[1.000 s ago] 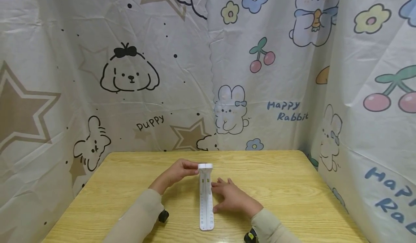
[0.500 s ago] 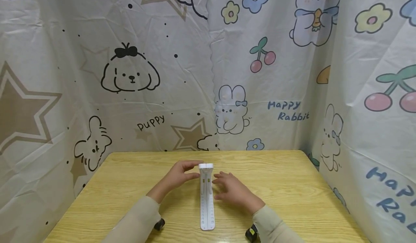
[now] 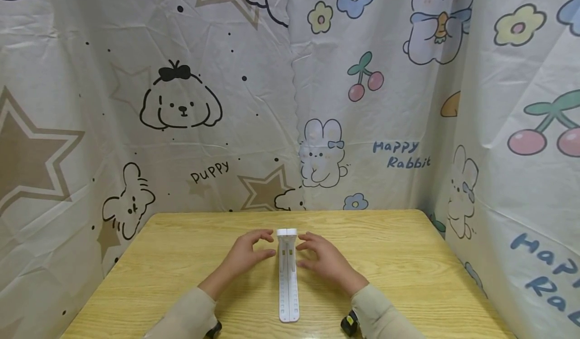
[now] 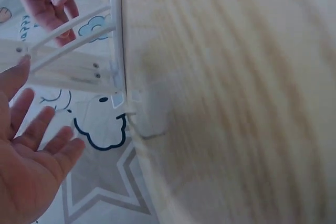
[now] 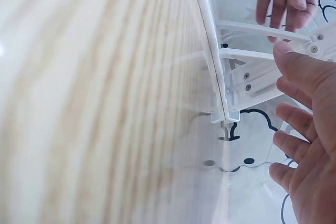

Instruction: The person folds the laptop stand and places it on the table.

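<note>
A white folding stand [image 3: 288, 283] stands at the middle of the table, its long slotted base pointing toward me and its raised end at the far side. In the left wrist view its slanted struts [image 4: 73, 45] rise from the base rail. To its left is my left hand [image 3: 244, 253], thumb and fingers spread apart, with a narrow gap to the raised end. On the other side my right hand [image 3: 330, 263] has its fingertips right at the stand's edge, fingers loosely bent. The right wrist view shows the stand's hinge screws [image 5: 315, 49] beside my right thumb [image 5: 286, 51].
The light wood table [image 3: 385, 258] extends around the stand on all sides. A patterned curtain [image 3: 254, 102] closes off the back and both sides. Dark wrist cameras [image 3: 350, 324] sit below the sleeves.
My left hand has come off the top of the raised end and drawn back to the left. My right hand's fingers have shifted slightly up along the edge. The stand has stayed in place.
</note>
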Demonstrator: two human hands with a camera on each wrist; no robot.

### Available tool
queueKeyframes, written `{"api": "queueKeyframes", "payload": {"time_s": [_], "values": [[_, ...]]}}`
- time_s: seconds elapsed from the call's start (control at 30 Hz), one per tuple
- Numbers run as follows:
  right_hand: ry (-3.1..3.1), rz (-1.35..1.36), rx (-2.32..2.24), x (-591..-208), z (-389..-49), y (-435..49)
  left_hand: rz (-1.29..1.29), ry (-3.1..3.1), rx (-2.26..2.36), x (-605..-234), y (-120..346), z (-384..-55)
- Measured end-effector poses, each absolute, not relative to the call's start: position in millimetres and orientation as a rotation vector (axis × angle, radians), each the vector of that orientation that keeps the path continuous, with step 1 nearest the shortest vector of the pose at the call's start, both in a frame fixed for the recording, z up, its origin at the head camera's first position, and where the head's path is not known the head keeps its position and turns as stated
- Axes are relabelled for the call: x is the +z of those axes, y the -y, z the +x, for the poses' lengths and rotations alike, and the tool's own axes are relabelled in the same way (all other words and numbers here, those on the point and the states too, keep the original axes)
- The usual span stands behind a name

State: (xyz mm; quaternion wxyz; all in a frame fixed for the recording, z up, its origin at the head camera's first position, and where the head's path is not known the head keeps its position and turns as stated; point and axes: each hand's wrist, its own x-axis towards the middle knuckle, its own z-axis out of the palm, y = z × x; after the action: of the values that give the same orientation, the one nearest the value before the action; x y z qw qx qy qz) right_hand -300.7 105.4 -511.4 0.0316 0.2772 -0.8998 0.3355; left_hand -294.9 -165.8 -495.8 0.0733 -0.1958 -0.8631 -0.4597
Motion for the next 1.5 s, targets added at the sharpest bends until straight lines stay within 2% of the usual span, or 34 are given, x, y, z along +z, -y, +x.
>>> {"api": "queueKeyframes", "payload": {"time_s": [0.4, 0.87, 1.5], "values": [[2.723, 0.872, 1.077, -514, -310, -95, -0.681, 2.656, -1.297, -508, 155, -299], [2.695, 0.838, 1.123, -518, -314, -85, -0.728, 2.631, -1.463, -513, 144, -307], [2.67, 0.806, 1.148, -516, -319, -78, -0.653, 2.547, -1.688, -515, 142, -308]]}}
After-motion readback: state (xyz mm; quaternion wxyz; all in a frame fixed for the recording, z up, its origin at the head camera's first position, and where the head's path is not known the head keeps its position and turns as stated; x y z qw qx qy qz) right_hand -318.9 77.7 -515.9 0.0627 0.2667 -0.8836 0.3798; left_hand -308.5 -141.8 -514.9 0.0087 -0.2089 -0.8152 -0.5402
